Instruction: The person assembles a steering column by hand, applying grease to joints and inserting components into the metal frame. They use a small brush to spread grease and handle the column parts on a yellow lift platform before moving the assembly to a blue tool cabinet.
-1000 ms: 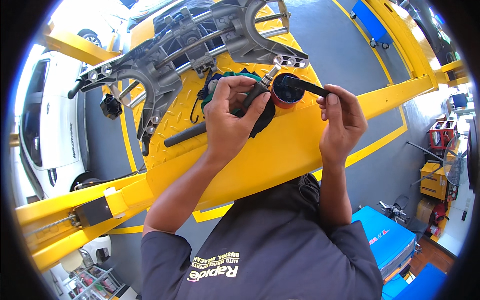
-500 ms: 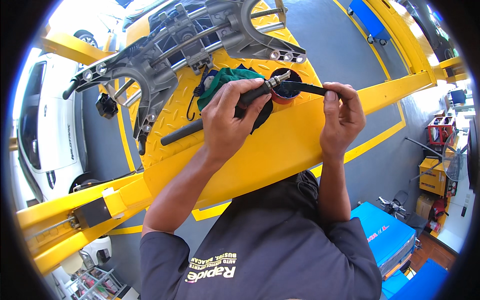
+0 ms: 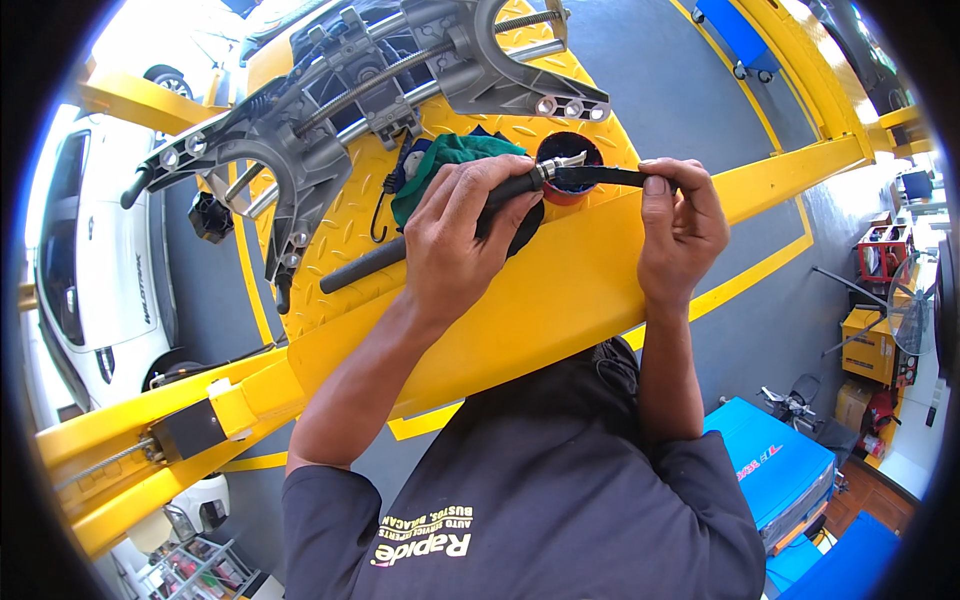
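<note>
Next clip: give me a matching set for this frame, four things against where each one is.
Things:
1. black rod
2. black strip
3. green rag
4. grey metal part

Places:
A. pinched in right hand
B. on the yellow platform, behind the rag
C. gripped in left hand
D. beneath the left hand's fingers

Pairs: 1-C, 2-A, 3-D, 4-B

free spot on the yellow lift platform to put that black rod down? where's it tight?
Free: the smooth yellow band along the platform's near edge, below the left hand and right hand. Also some bare tread plate between the grey subframe and the black rod. Crowded: around the green rag and red cup, under the subframe.
</note>
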Available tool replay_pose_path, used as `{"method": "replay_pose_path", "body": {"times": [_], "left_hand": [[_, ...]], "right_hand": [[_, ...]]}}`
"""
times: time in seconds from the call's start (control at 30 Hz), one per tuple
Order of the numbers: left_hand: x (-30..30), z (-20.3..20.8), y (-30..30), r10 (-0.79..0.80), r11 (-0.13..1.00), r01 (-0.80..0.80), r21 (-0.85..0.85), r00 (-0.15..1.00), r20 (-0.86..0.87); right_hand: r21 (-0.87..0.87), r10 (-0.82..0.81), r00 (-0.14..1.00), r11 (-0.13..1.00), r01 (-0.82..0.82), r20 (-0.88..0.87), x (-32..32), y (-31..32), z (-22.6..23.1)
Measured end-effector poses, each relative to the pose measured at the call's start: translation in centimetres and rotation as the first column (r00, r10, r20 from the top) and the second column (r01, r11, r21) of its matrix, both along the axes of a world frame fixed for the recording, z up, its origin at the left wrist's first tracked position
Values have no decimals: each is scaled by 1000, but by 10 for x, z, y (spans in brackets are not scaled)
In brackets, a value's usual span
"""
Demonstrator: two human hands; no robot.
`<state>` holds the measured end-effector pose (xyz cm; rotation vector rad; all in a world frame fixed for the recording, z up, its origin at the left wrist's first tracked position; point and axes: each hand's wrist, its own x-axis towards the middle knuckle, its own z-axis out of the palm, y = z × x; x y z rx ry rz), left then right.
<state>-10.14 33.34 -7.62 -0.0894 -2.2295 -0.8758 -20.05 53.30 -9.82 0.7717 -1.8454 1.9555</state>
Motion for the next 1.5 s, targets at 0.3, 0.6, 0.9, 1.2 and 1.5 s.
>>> {"method": "replay_pose_path", "body": {"times": [0.3, 0.6, 0.9, 1.2, 1.5], "left_hand": [[-1, 2, 1, 0, 1000, 0, -2, 1000, -3], [-1, 2, 3, -13, 1000, 13, 2, 1000, 3], [-2, 0, 2, -38, 997, 35, -70, 999, -31], [-2, -2, 2, -45, 993, 40, -114, 998, -46], [-1, -2, 4, -63, 989, 55, -134, 996, -58]], "right_hand": [[-24, -10, 1000, 1000, 9, -22, -2, -1, -1], [-25, -1, 1000, 1000, 1, 7, -1, 0, 0], [-96, 7, 984, 995, 11, 177, 1, 5, 4], [106, -56, 993, 993, 45, 105, 5, 14, 17], [55, -62, 991, 997, 56, 116, 2, 12, 25]]}}
